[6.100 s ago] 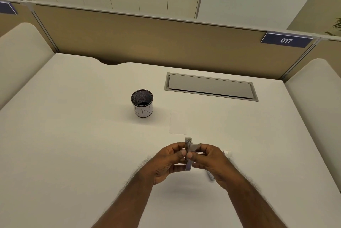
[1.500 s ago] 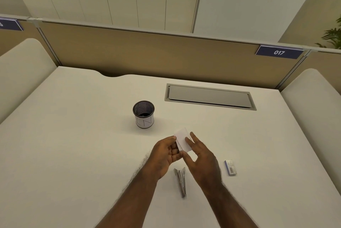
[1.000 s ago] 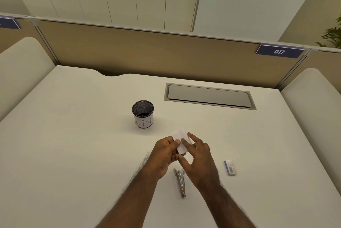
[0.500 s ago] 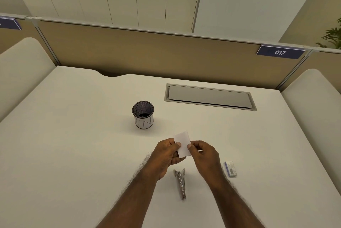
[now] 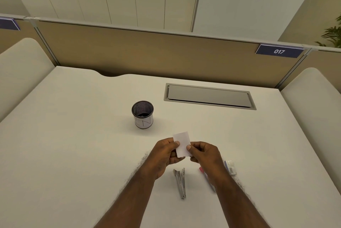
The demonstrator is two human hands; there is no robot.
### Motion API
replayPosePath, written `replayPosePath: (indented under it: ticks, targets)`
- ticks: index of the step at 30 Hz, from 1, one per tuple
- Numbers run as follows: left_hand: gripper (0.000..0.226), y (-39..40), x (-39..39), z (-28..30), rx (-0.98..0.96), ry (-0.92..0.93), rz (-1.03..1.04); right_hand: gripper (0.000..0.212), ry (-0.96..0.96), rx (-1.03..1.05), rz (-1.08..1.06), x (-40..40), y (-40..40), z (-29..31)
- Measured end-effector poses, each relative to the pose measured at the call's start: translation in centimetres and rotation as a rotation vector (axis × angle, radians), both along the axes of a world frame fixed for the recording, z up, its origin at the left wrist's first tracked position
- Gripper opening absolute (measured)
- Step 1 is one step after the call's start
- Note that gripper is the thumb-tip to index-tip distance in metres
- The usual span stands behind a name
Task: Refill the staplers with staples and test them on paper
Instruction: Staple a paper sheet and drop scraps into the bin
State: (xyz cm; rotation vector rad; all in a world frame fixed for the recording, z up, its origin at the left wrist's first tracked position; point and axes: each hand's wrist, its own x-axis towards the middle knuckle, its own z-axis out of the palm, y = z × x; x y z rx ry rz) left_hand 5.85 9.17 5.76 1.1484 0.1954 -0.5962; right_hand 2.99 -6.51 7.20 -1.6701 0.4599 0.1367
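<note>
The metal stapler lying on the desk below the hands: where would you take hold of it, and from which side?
Grip the stapler across its narrow middle, coming straight down from above. It lies flat and lengthwise, its slightly parted end toward the paper and its tapered end nearer the person, so both long sides are bare. The right hand looks nearest, but both it and the left hand currently pinch the paper.

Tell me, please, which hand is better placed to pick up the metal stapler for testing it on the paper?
Probably the right hand. Both hands pinch the paper, but the stapler lies on the desk just below them, nearer the right wrist. The left hand could keep holding the paper.
</note>
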Motion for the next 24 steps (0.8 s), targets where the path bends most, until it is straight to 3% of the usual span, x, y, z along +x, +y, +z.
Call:
replayPosePath:
  ticks: [16, 24]
  targets:
    - [0.025, -0.7, 0.2, 0.5, 0.013, -0.04, 0.103, 0.009, 0.017, 0.133, 0.024, -1.0, -0.1, 1.1]
    - [0.011, -1.2, 0.1, 0.3, 0.115, -0.054, 0.187, 0.005, 0.027, 0.102, 0.039, -1.1, 0.0, 1.0]
